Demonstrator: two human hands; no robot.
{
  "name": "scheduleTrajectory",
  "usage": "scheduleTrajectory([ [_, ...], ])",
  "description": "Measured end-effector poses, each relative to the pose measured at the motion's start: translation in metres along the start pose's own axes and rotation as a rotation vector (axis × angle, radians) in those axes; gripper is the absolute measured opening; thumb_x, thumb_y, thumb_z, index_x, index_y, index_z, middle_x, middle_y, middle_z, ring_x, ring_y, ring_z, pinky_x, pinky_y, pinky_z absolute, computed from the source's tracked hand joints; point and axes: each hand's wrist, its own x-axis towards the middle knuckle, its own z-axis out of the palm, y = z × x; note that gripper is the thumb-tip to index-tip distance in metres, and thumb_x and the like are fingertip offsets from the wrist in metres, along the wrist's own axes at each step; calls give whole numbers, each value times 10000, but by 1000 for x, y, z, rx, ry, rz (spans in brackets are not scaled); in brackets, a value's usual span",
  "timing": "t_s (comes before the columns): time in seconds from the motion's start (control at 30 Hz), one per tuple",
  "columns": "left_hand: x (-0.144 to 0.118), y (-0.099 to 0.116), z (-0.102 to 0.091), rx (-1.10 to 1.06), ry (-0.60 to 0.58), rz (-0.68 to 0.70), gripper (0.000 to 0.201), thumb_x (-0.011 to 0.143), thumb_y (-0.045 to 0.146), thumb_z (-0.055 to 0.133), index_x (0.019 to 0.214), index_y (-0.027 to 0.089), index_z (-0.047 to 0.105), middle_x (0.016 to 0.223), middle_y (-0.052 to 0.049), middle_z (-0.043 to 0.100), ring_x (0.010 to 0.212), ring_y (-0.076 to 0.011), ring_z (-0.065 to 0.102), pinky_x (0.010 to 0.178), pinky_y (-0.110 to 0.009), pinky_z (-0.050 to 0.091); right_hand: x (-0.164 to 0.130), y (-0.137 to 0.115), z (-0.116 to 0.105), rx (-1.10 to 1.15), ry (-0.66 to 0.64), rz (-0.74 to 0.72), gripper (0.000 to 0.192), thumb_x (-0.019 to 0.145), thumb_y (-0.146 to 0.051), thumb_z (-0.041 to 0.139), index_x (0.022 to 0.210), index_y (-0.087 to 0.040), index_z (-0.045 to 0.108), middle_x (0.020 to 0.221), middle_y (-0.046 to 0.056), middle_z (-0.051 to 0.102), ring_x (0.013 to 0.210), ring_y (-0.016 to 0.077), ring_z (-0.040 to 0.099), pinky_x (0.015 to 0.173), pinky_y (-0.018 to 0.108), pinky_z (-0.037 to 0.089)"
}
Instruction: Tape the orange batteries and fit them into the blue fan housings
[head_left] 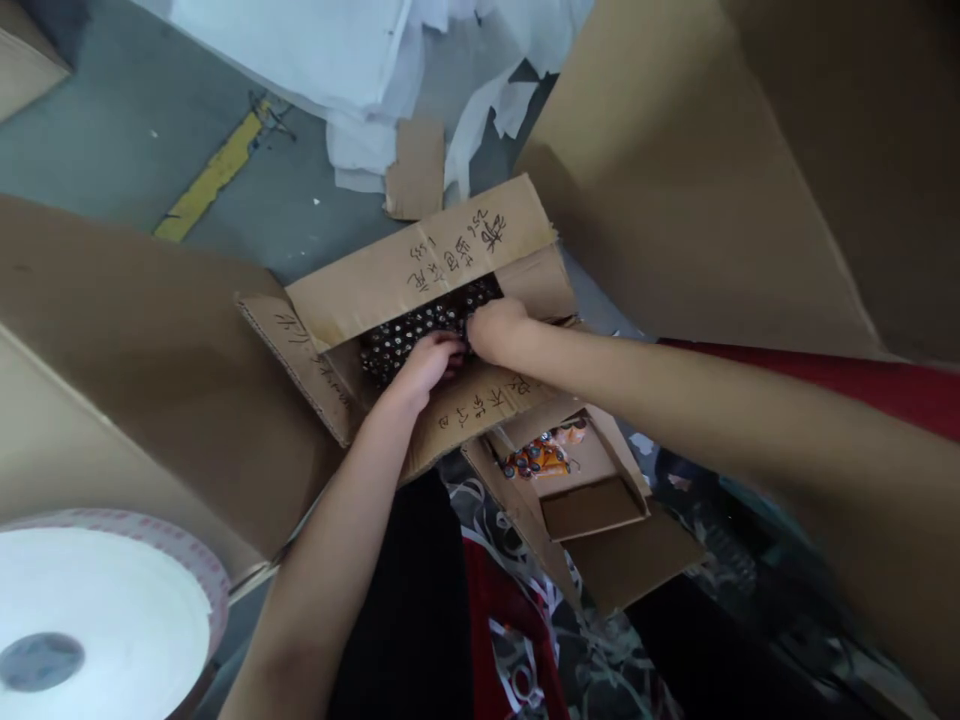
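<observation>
hands, left and right, grip curled into dark studded pieces inside cardboard box.

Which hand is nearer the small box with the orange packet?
Left. The left hand is in the open carton just above the small box; the right hand is farther up.

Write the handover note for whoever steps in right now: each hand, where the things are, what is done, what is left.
Left hand: inside the open cardboard box, fingers down among the small dark round parts; grip hidden.
Right hand: in the same box beside the left, curled over the parts; grip hidden.
Smaller open box nearer the body holds an orange packet.
White tape roll lies at lower left.
Done: box flaps are open.
Left: the parts remain in the box.
</observation>
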Motion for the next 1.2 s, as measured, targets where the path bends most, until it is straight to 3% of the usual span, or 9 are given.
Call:
scheduleTrajectory([
  [0.07, 10, -1, -8, 12, 160, -12, 423, 932, 124, 486, 1300, 164, 692, 1254, -145, 763, 1216, -276, 728, 987, -420, 641, 7, -1, 13, -21, -22, 46, 368, 929, -60, 596, 1203, -56, 840, 1264, 286, 800, 1249, 429, 748, 1038, 577, 589],
  [0.13, 25, 5, -28, 24, 410, 111, 682, 912, 33, 379, 1559, 196, 520, 1580, -115, 612, 1539, -237, 528, 1246, -431, 504, 8, 3, 19, -14, -8, 30, 399, 928, -55, 592, 1246, -69, 832, 1287, 268, 799, 1260, 422, 742, 1053, 574, 584],
  [0.23, 55, 19, -56, 67, 706, 359, 820, 879, -27, 367, 1655, 236, 399, 1714, -24, 491, 1646, -178, 381, 1364, -383, 349, 13, 7, 7, -5, 9, -6, 398, 912, -134, 676, 1274, -73, 830, 1285, 246, 803, 1244, 422, 742, 1074, 547, 585],
  [0.3, 73, 20, -64, 136, 769, 322, 758, 890, -34, 357, 1605, 200, 449, 1670, -35, 540, 1592, -164, 454, 1344, -353, 371, 22, 9, -13, 15, 38, -12, 408, 927, -204, 690, 1280, -50, 824, 1264, 248, 802, 1215, 427, 748, 1061, 539, 597],
  [0.5, 71, -22, -36, 294, 697, 38, 482, 947, 55, 387, 1359, 126, 627, 1391, -169, 689, 1384, -269, 639, 1251, -437, 489, 59, 10, -48, 285, 276, -45, 514, 1010, -178, 573, 1507, -87, 665, 1406, 191, 763, 1277, 331, 731, 1085, 406, 573],
  [0.63, 55, -45, -21, 376, 665, 15, 474, 960, 162, 544, 1430, 109, 573, 1607, -254, 527, 1572, -369, 458, 1355, -571, 337, 60, -2, -12, 327, 222, 85, 435, 1039, -221, 563, 1418, -69, 713, 1359, 224, 781, 1233, 330, 749, 1040, 394, 587],
  [0.8, 53, -53, -16, 435, 589, -80, 584, 986, 255, 564, 1498, -16, 488, 1593, -366, 495, 1570, -445, 442, 1338, -630, 342, 42, -25, 32, 288, 287, 106, 549, 1166, -362, 326, 1429, -60, 701, 1390, 265, 760, 1448, 369, 621, 1178, 510, 501],
  [1.0, 45, -59, -15, 522, 508, -126, 650, 949, 350, 636, 1497, 18, 527, 1626, -355, 492, 1585, -478, 416, 1320, -673, 361, 48, -29, 33, 229, 262, 39, 587, 1053, -511, 667, 1446, -75, 699, 1405, 269, 751, 1402, 362, 657, 1192, 460, 482],
  [1.2, 54, -53, -33, 612, 377, -140, 602, 914, 492, 703, 1325, 52, 721, 1441, -331, 689, 1452, -500, 584, 1252, -646, 454, 54, -20, 33, 246, 224, 60, 503, 1053, -529, 657, 1405, -182, 751, 1403, 204, 772, 1346, 350, 703, 1311, 576, 346],
])
